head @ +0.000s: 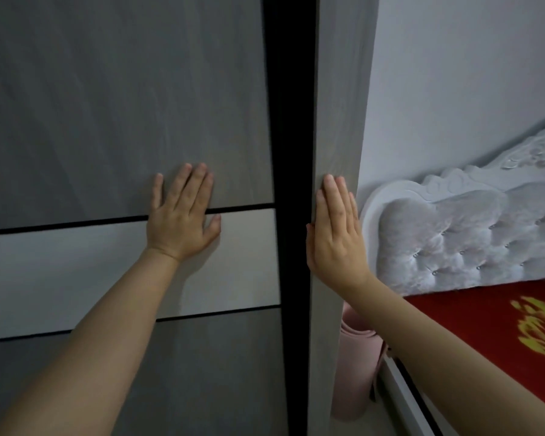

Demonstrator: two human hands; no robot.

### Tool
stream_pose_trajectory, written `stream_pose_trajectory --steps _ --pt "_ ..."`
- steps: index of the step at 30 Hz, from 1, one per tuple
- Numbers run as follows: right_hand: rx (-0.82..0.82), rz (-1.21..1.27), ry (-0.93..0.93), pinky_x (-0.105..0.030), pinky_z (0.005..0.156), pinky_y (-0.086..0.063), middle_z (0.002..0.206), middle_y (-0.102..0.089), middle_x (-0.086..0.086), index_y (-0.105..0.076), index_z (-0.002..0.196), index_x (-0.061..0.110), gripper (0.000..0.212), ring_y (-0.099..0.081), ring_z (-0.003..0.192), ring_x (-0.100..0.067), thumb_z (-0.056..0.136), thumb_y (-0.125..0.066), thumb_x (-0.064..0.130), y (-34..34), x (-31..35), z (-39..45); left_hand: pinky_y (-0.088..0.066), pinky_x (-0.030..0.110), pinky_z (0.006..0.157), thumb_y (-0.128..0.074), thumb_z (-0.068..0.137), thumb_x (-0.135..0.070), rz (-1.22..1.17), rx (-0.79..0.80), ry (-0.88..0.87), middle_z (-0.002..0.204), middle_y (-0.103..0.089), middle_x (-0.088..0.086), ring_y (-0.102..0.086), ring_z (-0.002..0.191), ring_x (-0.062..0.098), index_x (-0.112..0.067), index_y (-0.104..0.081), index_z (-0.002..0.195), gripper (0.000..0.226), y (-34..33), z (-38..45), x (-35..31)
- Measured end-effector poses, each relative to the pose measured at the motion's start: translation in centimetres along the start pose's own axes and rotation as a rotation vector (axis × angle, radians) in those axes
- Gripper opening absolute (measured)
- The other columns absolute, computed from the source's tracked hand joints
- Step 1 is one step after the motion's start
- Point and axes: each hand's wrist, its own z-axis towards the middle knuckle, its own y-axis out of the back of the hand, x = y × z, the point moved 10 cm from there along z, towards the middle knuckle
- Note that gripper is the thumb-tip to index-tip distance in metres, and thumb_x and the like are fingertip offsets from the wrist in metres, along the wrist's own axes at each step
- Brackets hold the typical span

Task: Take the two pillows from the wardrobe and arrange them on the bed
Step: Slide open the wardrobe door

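Presently, pillows: unseen, presumably behind wardrobe door (123,105); likely light, soft, best gripped at the edges; left hand (183,220) flat-open on door, right hand (335,229) flat-open on side panel (337,121), both empty.

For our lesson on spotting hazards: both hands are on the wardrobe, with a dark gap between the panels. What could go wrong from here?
1. The right hand lies along the edge of the grey wood-grain side panel beside the dark gap; its fingers could get pinched if the sliding grey wardrobe door shuts.
2. The left hand presses flat with no handle, so it may slip.
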Motion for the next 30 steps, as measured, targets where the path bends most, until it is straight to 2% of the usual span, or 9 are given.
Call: stream_pose_trajectory --steps 3,5,8,11,13,16,20,28,30 --pt "-0.099 0.086 -0.084 -0.037 0.119 -0.014 0.123 -0.054 -0.030 -0.040 0.116 -0.004 0.042 -0.041 0.123 -0.043 0.074 -0.039 -0.004 0.6 0.7 -0.1 0.014 0.030 0.119 -0.021 0.095 -0.038 0.059 -0.011 -0.028 0.157 -0.003 0.008 0.017 0.144 0.005 -0.002 -0.036 0.129 0.052 0.1 -1.7 2.2" --pt "-0.135 0.207 -0.082 -0.029 0.120 0.003 0.126 -0.051 -0.023 -0.044 0.116 -0.002 0.043 -0.033 0.125 -0.038 0.073 -0.040 -0.003 0.3 2.9 0.6 0.013 0.030 0.119 -0.010 0.097 -0.040 0.068 -0.019 -0.051 0.159 0.009 0.001 0.016 0.145 0.006 -0.004 -0.031 0.136 0.057 0.2 -2.3 3.2" --pt "0.015 0.278 0.124 -0.042 0.114 -0.022 0.122 -0.060 -0.028 -0.059 0.114 -0.004 0.044 -0.046 0.123 -0.044 0.074 -0.042 0.005 -3.2 9.9 2.1 0.012 0.028 0.119 -0.014 0.097 -0.038 0.086 -0.041 -0.011 0.160 0.007 -0.004 0.013 0.145 0.006 -0.002 -0.035 0.131 0.053 0.3 -3.4 6.2" --pt "0.124 0.175 0.210 -0.046 0.105 -0.039 0.124 -0.062 -0.023 -0.062 0.115 -0.004 0.046 -0.056 0.117 -0.040 0.078 -0.041 0.013 -7.0 15.7 3.4 -0.005 0.040 0.120 -0.030 0.089 -0.029 0.081 -0.042 0.253 0.133 -0.049 0.032 -0.013 0.140 0.029 0.005 -0.035 0.124 0.049 0.4 -9.1 11.9" --pt "0.129 0.080 0.180 -0.047 0.106 -0.027 0.126 -0.061 -0.019 -0.061 0.119 0.001 0.047 -0.057 0.117 -0.036 0.080 -0.041 0.019 -9.0 18.4 4.0 -0.014 0.049 0.117 -0.018 0.097 -0.033 0.083 -0.035 0.266 0.146 -0.036 0.026 -0.015 0.139 0.028 0.002 -0.020 0.140 0.054 0.6 -13.7 14.8" --pt "0.059 -0.018 0.085 -0.052 0.105 -0.020 0.120 -0.063 -0.026 -0.056 0.121 0.001 0.050 -0.058 0.112 -0.045 0.080 -0.045 0.027 -11.2 22.5 4.6 0.009 0.031 0.120 -0.006 0.099 -0.041 0.062 -0.013 0.042 0.158 0.019 -0.007 0.014 0.145 0.008 -0.017 0.011 0.148 0.057 0.1 -17.1 18.6" --pt "0.121 -0.053 -0.030 -0.063 0.090 -0.044 0.116 -0.062 -0.033 -0.042 0.120 -0.001 0.052 -0.058 0.108 -0.051 0.080 -0.042 0.033 -13.9 27.4 5.8 0.010 0.030 0.120 -0.006 0.097 -0.040 0.084 -0.027 -0.080 0.157 0.023 -0.005 0.015 0.145 0.010 -0.014 0.012 0.148 0.060 -0.5 -19.8 23.5" --pt "0.114 -0.064 -0.138 -0.065 0.089 -0.042 0.116 -0.060 -0.038 -0.035 0.120 -0.003 0.054 -0.055 0.109 -0.055 0.081 -0.038 0.034 -16.1 37.3 7.2 0.012 0.032 0.119 -0.008 0.097 -0.039 0.023 -0.028 -0.095 0.157 0.023 -0.002 0.018 0.145 0.010 -0.012 0.012 0.148 0.061 0.1 -24.7 33.0" --pt "0.067 -0.122 -0.098 -0.063 0.094 -0.040 0.117 -0.060 -0.037 -0.035 0.121 -0.002 0.055 -0.055 0.109 -0.054 0.081 -0.038 0.035 -16.7 41.1 7.4 0.005 0.031 0.120 -0.013 0.097 -0.038 -0.002 -0.031 -0.058 0.158 -0.001 0.007 0.006 0.146 0.011 -0.010 -0.010 0.148 0.059 0.6 -26.3 36.3"
